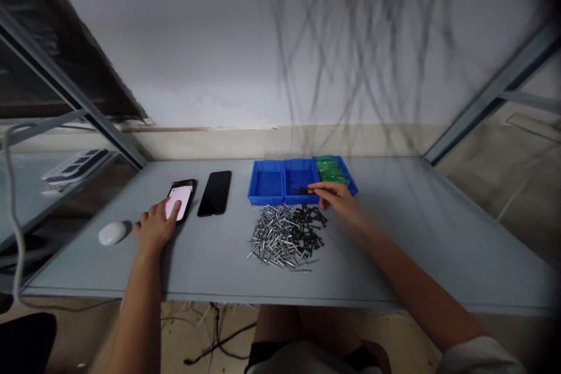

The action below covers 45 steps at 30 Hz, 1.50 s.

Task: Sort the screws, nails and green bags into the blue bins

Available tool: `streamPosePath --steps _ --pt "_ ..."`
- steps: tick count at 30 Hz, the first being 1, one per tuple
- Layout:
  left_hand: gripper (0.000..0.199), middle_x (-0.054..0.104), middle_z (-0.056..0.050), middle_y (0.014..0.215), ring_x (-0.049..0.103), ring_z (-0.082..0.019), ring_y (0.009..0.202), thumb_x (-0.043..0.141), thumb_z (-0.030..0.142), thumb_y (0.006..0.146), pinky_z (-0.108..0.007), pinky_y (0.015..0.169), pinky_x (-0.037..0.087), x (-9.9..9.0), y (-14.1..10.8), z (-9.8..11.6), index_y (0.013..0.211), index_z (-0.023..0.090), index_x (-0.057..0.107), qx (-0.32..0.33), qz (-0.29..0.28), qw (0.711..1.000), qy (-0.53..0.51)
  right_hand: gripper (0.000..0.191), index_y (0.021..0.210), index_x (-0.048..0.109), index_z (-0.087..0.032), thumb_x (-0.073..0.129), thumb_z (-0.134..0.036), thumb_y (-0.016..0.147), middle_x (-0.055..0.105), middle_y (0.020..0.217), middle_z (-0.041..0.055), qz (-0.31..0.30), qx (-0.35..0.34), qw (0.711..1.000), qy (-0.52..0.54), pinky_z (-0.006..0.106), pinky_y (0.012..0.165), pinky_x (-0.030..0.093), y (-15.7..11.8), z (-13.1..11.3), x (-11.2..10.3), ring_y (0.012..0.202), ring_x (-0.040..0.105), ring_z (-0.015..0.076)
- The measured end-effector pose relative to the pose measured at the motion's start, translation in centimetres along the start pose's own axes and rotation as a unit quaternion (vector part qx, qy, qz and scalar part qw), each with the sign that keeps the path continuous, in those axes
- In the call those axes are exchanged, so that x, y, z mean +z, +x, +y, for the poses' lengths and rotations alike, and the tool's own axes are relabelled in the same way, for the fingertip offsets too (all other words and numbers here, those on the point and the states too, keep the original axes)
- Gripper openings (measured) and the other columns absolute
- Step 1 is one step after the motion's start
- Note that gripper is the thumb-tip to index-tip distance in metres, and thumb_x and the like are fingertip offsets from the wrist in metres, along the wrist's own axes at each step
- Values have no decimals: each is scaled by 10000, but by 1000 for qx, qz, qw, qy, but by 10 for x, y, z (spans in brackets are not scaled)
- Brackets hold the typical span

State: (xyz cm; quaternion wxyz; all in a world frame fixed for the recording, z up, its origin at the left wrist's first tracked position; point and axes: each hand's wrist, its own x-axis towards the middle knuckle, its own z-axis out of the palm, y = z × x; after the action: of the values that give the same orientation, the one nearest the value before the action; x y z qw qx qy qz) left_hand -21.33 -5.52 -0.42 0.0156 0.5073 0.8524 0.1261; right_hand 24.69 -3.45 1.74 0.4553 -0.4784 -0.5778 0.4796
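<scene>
My right hand (pixel 338 198) is at the front right of the middle blue bin (pixel 300 168), its fingertips pinched on a small bunch of black screws (pixel 304 190). A few dark pieces seem to lie on that bin's floor. Just in front of the bins is a loose heap: silver nail-like pins (pixel 272 236) to the left, black screws (pixel 310 227) to the right. My left hand (pixel 154 225) rests with fingers apart at a phone with a lit screen (pixel 179 196), the thumb lying on the screen.
Left of the middle bin stands another blue bin (pixel 267 182); the right-hand bin holds green packets (pixel 329 169). A dark-screened phone (pixel 214 193) and a white rounded object (pixel 112 233) lie on the grey table (pixel 205 263). Metal posts rise at both sides; cables hang below.
</scene>
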Motion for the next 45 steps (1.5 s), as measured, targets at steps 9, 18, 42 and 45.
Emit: streamPosePath --steps 9,18,42,45 --pt "731 457 -182 1450 392 -420 1310 195 628 909 -595 1074 270 -2 0 0 1431 183 447 -2 -8 1000 0 275 1022 702 -183 546 -325 846 710 805 53 8 -83 981 -178 275 471 450 -2 10 1 453 565 115" --pt "727 465 -186 1444 396 -415 1312 200 627 911 -592 1069 282 -2 -1 1 1427 184 457 0 -4 1000 1 208 1006 702 -200 532 -268 907 719 959 62 -15 -198 917 -346 302 652 500 -11 -10 -5 674 627 156" --pt "689 464 -190 1446 405 -430 1300 253 583 924 -597 1064 282 -5 -3 4 1427 158 455 2 -9 1000 1 792 1570 118 -141 365 -587 964 148 1610 153 -121 -73 912 -385 502 1203 205 -80 33 43 1485 143 281" --pt "699 458 -191 1450 400 -428 1304 237 591 927 -595 1066 278 -6 -4 5 1429 154 450 4 -12 1000 -1 782 1572 110 -173 395 -570 962 131 1619 131 -135 -75 921 -358 500 1198 222 -80 29 42 1488 145 274"
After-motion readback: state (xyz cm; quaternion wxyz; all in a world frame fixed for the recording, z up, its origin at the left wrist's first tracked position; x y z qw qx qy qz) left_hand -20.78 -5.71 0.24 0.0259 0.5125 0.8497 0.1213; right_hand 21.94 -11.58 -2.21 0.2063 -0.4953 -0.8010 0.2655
